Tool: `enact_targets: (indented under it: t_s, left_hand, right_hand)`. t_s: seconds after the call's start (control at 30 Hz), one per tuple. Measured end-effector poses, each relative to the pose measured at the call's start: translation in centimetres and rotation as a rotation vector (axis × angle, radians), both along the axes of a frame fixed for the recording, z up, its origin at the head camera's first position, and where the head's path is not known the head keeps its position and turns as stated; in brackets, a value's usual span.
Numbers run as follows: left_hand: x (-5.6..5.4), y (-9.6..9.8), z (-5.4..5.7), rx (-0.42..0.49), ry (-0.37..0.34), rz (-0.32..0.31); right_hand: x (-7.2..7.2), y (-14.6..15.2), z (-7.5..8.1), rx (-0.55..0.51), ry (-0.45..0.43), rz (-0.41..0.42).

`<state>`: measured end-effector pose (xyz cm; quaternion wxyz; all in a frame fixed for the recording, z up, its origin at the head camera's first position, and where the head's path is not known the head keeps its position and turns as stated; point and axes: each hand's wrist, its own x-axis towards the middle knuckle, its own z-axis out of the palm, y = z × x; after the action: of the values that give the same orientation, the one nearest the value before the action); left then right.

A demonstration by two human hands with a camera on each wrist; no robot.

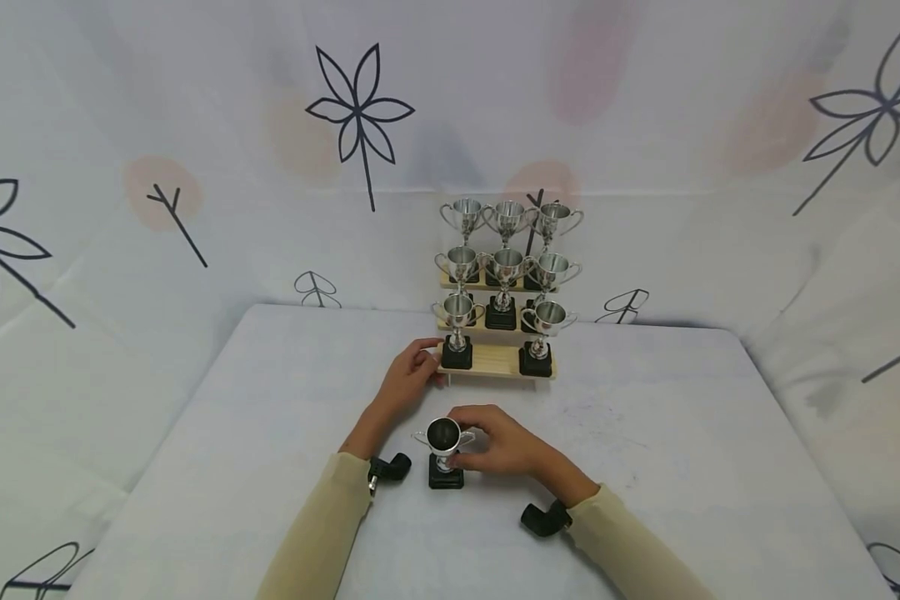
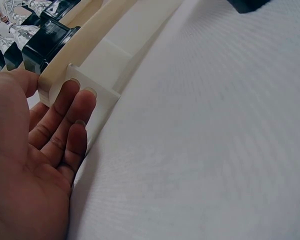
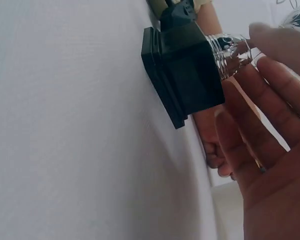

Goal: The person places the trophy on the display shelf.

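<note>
A small silver trophy cup [image 1: 444,437] with two handles and a black square base is held by my right hand [image 1: 498,442], thumb and fingers around its stem. In the right wrist view its black base [image 3: 190,70] is close above or on the cloth; I cannot tell which. Behind it stands a tiered wooden display stand [image 1: 495,360] with similar trophies on three levels. My left hand [image 1: 405,379] grips the left end of the lowest shelf. The left wrist view shows the thumb at the wooden edge [image 2: 87,46] and curled fingers by the white support [image 2: 101,86].
The lowest shelf bears a left trophy [image 1: 457,333] and a right trophy [image 1: 540,342], with bare wood between them. Three trophies stand on each upper level. A white cloth covers the table [image 1: 682,467]; a patterned curtain [image 1: 217,100] hangs directly behind the stand.
</note>
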<state>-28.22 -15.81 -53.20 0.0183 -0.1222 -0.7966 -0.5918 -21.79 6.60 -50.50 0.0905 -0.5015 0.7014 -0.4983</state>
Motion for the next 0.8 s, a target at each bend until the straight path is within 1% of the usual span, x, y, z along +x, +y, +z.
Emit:
enact_targets:
  t_s: [0.07, 0.13, 0.23, 0.33, 0.47, 0.57, 0.7, 0.8]
  left_hand:
    - [0.6, 0.1, 0.9, 0.006, 0.005, -0.007]
    - [1.1, 0.2, 1.7, 0.007, 0.013, -0.011]
    - [1.4, 0.3, 2.1, 0.009, 0.019, -0.015]
    - [0.7, 0.2, 1.1, 0.003, 0.006, -0.015]
    - [-0.2, 0.0, -0.5, -0.005, 0.003, 0.005]
    - [-0.3, 0.0, -0.8, -0.005, 0.009, 0.022]
    - [-0.2, 0.0, -0.8, 0.001, 0.007, 0.021]
    - [-0.2, -0.2, -0.7, 0.008, 0.003, 0.008]
  right_hand:
    - [-0.3, 0.0, -0.7, -0.007, 0.02, 0.0]
    - [-0.5, 0.0, -0.9, -0.018, 0.045, 0.016]
    - [-0.5, 0.0, -0.9, -0.019, 0.044, 0.023]
    - [-0.4, 0.0, -0.8, -0.004, 0.041, -0.002]
    - [-0.5, 0.2, -0.2, 0.0, 0.069, -0.044]
    - [-0.4, 0.6, 0.4, -0.014, 0.085, -0.086]
    - [-0.3, 1.3, 1.7, -0.011, 0.089, -0.193]
    - [-0.2, 1.9, 2.7, 0.006, 0.104, -0.286]
